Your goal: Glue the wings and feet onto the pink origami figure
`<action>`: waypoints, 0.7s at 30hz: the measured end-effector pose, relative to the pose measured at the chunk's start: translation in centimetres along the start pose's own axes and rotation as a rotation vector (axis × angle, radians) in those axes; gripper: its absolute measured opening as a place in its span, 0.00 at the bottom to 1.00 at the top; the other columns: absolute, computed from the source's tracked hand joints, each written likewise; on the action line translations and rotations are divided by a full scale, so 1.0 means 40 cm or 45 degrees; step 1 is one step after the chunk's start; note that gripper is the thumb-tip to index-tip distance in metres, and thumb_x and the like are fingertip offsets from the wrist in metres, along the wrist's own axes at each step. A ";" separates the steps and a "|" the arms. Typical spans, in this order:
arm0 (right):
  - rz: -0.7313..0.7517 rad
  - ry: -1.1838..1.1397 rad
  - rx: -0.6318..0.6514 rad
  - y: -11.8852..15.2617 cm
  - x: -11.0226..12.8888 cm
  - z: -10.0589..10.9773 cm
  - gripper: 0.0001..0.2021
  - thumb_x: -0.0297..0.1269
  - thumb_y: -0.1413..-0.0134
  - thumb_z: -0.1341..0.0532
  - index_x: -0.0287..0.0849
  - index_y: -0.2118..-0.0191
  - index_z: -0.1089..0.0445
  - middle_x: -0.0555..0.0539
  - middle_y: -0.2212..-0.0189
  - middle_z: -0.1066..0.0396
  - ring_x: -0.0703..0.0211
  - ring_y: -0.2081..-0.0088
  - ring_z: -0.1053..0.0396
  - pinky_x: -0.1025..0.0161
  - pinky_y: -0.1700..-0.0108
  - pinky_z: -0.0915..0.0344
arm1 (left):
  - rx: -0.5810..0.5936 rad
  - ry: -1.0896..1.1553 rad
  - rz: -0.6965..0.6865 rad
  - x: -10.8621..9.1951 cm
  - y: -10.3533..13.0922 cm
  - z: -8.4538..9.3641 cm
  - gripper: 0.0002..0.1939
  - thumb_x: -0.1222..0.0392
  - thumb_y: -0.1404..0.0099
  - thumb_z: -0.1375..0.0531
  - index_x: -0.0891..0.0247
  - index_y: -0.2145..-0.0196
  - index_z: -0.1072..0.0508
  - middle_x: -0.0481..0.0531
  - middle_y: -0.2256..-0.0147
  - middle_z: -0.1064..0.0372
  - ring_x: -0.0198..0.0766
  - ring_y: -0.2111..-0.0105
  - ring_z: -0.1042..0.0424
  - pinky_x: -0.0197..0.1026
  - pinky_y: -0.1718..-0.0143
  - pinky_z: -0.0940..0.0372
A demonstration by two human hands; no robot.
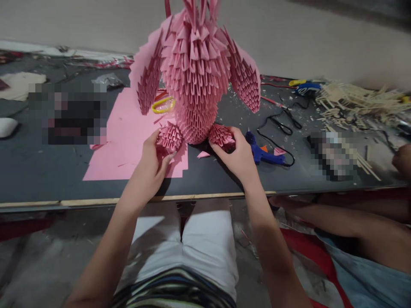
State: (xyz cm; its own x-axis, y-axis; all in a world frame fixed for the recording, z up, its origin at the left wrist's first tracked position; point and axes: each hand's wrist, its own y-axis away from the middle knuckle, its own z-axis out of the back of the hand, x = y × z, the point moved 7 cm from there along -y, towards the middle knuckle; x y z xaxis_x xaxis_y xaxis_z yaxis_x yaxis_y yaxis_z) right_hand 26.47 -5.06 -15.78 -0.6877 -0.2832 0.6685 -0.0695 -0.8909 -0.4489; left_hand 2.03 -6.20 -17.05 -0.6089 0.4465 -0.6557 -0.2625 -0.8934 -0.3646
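Note:
A tall pink figure of folded paper pieces [195,81] stands upright on the dark table, with a long flap hanging on each side. Two small pink paper clusters sit at its base. My left hand [149,164] is curled round the left paper cluster [170,136], thumb in front. The right paper cluster [221,135] is gripped by my right hand [236,154], its thumb near the figure's base. Both clusters look close against the figure; whether they are attached I cannot tell. Pink paper sheets [123,128] lie under and beside my left hand.
A blue glue gun [269,157] with a black cord lies just right of my right hand. A yellow tape ring [163,105] is behind the left cluster. Thin wooden sticks [362,100] are heaped at the right. Another person's hand [402,161] and legs show at the right edge.

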 end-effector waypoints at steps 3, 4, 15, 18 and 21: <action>0.075 0.055 -0.051 0.001 0.002 -0.006 0.22 0.42 0.46 0.34 0.40 0.47 0.34 0.37 0.51 0.26 0.46 0.48 0.28 0.46 0.43 0.31 | -0.011 -0.002 -0.005 0.000 -0.001 -0.001 0.36 0.50 0.26 0.46 0.63 0.29 0.55 0.67 0.31 0.52 0.54 0.30 0.49 0.62 0.29 0.51; 0.091 0.073 -0.065 0.000 0.001 -0.009 0.22 0.41 0.46 0.35 0.40 0.46 0.34 0.36 0.51 0.27 0.46 0.48 0.28 0.45 0.43 0.31 | -0.019 0.002 -0.012 0.002 -0.002 -0.002 0.36 0.49 0.26 0.46 0.63 0.29 0.55 0.67 0.31 0.51 0.55 0.30 0.49 0.62 0.29 0.51; 0.093 0.134 -0.063 -0.015 -0.015 -0.030 0.25 0.37 0.49 0.34 0.36 0.45 0.35 0.34 0.50 0.29 0.46 0.46 0.31 0.47 0.40 0.33 | -0.081 0.052 -0.066 0.030 -0.017 -0.014 0.37 0.50 0.29 0.44 0.69 0.31 0.52 0.72 0.33 0.48 0.55 0.32 0.44 0.59 0.30 0.49; 0.104 0.151 -0.062 -0.018 -0.011 -0.034 0.24 0.38 0.48 0.33 0.38 0.47 0.36 0.35 0.51 0.30 0.46 0.46 0.31 0.47 0.40 0.33 | -0.079 0.056 -0.075 0.039 -0.023 -0.021 0.37 0.50 0.29 0.45 0.71 0.31 0.53 0.74 0.34 0.48 0.56 0.32 0.44 0.61 0.30 0.50; 0.138 0.160 -0.073 -0.017 -0.009 -0.037 0.23 0.38 0.48 0.33 0.37 0.48 0.36 0.35 0.51 0.32 0.46 0.47 0.32 0.47 0.40 0.33 | -0.103 0.087 -0.108 0.047 -0.031 -0.026 0.39 0.47 0.29 0.46 0.72 0.31 0.53 0.74 0.34 0.48 0.56 0.32 0.45 0.61 0.30 0.50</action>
State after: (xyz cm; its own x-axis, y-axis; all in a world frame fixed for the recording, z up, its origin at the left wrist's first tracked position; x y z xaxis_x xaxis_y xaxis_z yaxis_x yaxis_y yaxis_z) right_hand 25.67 -3.84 -16.60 -0.7780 -0.3267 0.5366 -0.0288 -0.8347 -0.5500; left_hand 1.98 -4.21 -18.52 -0.5340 0.5251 -0.6627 -0.2482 -0.8466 -0.4708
